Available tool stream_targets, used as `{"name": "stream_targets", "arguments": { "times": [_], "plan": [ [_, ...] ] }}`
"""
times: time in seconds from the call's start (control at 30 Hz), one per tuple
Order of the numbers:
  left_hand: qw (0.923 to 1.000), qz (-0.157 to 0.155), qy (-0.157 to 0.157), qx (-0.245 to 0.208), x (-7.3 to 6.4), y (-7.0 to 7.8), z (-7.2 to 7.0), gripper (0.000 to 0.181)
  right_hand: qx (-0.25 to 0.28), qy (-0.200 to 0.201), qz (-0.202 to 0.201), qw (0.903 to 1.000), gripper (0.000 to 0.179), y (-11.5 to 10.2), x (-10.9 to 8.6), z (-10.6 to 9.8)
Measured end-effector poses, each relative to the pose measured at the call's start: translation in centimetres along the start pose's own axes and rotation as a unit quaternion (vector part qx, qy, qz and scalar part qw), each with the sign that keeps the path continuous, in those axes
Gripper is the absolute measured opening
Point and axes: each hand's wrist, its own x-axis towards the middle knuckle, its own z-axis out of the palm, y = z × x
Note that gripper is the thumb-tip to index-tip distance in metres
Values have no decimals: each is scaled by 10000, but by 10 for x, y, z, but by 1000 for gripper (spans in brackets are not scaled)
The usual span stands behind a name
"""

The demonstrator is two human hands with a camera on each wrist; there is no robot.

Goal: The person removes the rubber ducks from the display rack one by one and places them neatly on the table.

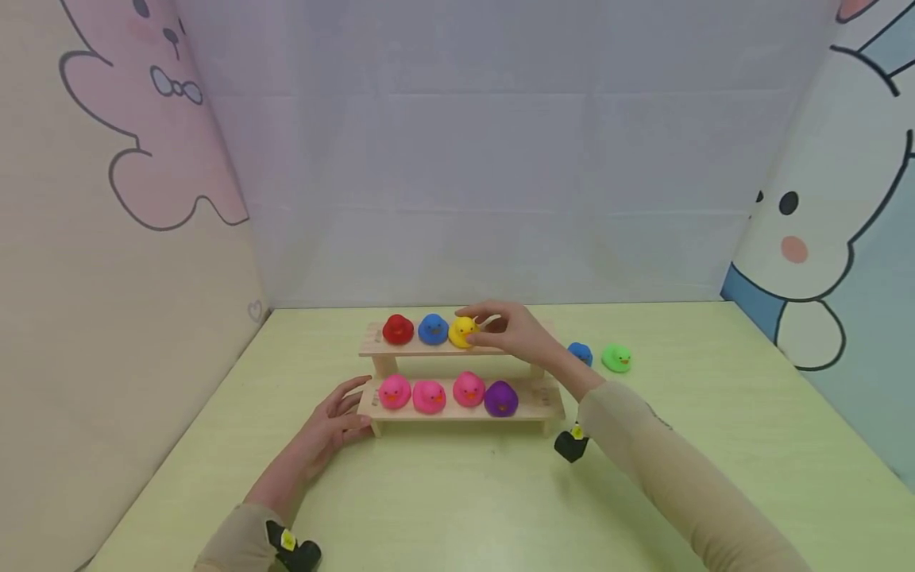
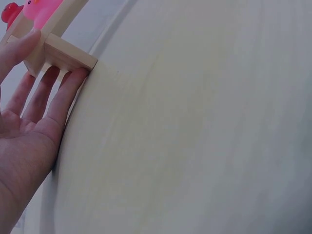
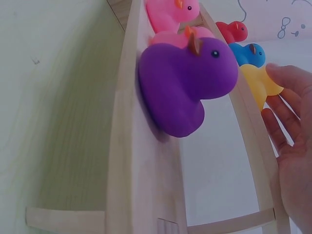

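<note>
Left hand at end of wooden shelf, upper left of frame.
The left hand (image 2: 29,141) grips the wooden shelf (image 2: 70,52): thumb at the upper edge, fingertips against the end piece. A pink duck (image 2: 45,15), cut off by the top border, sits above the thumb; a red duck (image 2: 11,13) occupies the corner. The pale table (image 2: 165,126) fills centre and right.

Left hand (image 1: 329,427): gripping | right hand (image 1: 516,329): pinching | right arm (image 1: 658,461): outstretched

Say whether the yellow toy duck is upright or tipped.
Upright: the yellow toy duck, pinched by the right hand, shows its head above its body.
</note>
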Motion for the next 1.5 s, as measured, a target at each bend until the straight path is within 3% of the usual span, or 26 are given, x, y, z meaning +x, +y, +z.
{"name": "stream_targets", "arguments": {
  "times": [1.5],
  "plan": [
    [10000, -51, 4, 80, 3, -4, -3, 74, 175, 80, -20, 9998, 41, 1, 0, 0]
  ]
}}
